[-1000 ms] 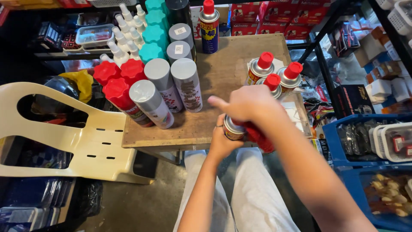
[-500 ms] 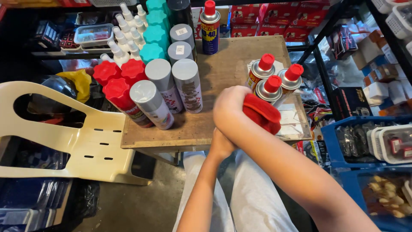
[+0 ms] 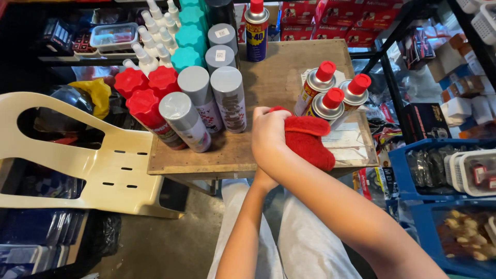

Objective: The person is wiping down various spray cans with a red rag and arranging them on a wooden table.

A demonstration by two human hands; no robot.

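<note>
Two hands meet at the near edge of the wooden table (image 3: 268, 82): the right hand (image 3: 271, 137) is closed over a red cloth (image 3: 310, 142), the left hand (image 3: 263, 181) lies mostly hidden beneath, its grip unclear. Just beyond stand three red-capped spray cans (image 3: 333, 95); a blue crate (image 3: 408, 170) holds white trays (image 3: 473, 173).
</note>
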